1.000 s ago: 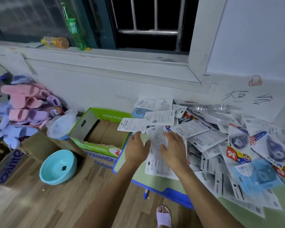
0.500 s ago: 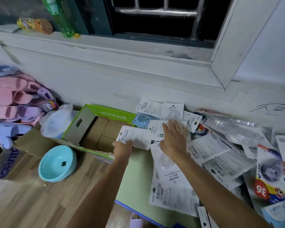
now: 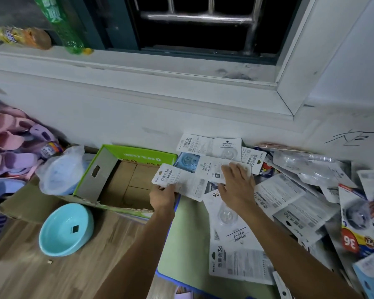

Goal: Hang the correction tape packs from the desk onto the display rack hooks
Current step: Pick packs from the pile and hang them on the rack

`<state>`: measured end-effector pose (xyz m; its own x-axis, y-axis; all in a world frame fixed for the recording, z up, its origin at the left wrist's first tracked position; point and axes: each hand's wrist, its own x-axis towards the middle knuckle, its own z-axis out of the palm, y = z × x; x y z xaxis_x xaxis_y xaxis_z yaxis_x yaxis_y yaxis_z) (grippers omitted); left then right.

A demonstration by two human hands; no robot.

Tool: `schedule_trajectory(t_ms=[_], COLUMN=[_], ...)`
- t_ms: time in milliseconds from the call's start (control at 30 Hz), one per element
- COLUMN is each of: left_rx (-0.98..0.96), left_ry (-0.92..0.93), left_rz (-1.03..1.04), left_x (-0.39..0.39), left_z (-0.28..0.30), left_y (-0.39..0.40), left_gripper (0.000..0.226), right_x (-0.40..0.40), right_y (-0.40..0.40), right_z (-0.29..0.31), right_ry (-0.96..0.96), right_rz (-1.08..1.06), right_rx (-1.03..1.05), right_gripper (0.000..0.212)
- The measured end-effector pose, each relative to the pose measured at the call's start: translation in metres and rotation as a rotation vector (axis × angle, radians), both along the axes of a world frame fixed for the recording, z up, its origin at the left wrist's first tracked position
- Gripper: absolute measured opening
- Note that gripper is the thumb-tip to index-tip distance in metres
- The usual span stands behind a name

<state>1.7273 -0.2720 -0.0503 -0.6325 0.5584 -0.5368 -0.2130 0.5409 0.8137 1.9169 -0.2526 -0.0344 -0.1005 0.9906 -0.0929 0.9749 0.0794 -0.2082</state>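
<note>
On the green bench [image 3: 188,229], at its far edge below the window sill [image 3: 138,67], both hands worked among scattered correction tape packs [image 3: 289,203]. Left hand [image 3: 162,196] pinched the near edge of one white pack [image 3: 177,180], thumb on top, fingers curled beneath; that pack jutted past the bench's 9 o'clock edge, over the open green cardboard box [image 3: 125,169]. Right hand [image 3: 238,186] lay flat, fingers straight and slightly spread, pressing on overlapping packs just at 3 o'clock of the pinched one. More packs lay loose and overlapping from the hands out to 3 o'clock, mostly face down, white backs up; a few showed red "36" labels [image 3: 350,242] at 4 o'clock. One long white pack [image 3: 231,238] lay toward 6 o'clock of the right hand, beside the forearm. No display rack visible.

Off the bench, at 9 o'clock: teal bowl [image 3: 65,231] on the wooden floor [image 3: 52,277], a white plastic bag [image 3: 58,173] beside the box, pink and purple slippers [image 3: 9,147] stacked against the wall. Green bottle [image 3: 61,24] and an orange-yellow bottle lying on its side [image 3: 24,37] stood on the sill at 11 o'clock.
</note>
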Motion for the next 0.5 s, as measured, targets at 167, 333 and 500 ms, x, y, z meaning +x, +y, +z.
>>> schedule_trajectory(t_ms=[167,333,500], left_rx=[0.145,0.332,0.47], left_ry=[0.003,0.119,-0.015], left_rz=[-0.043,-0.147,-0.394], left_x=[0.001,0.011,0.045], left_z=[0.018,0.043,0.074], left_y=[0.006,0.012,0.007], left_gripper=[0.021,0.018,0.015], right_x=[-0.005,-0.009,-0.013], right_y=[-0.013,-0.022,-0.042], right_z=[0.018,0.04,0.063], right_ry=[0.184,0.416,0.73], right_rz=[-0.132,-0.231,-0.259], right_rx=[0.108,0.247,0.244], right_gripper=[0.05,0.05,0.042])
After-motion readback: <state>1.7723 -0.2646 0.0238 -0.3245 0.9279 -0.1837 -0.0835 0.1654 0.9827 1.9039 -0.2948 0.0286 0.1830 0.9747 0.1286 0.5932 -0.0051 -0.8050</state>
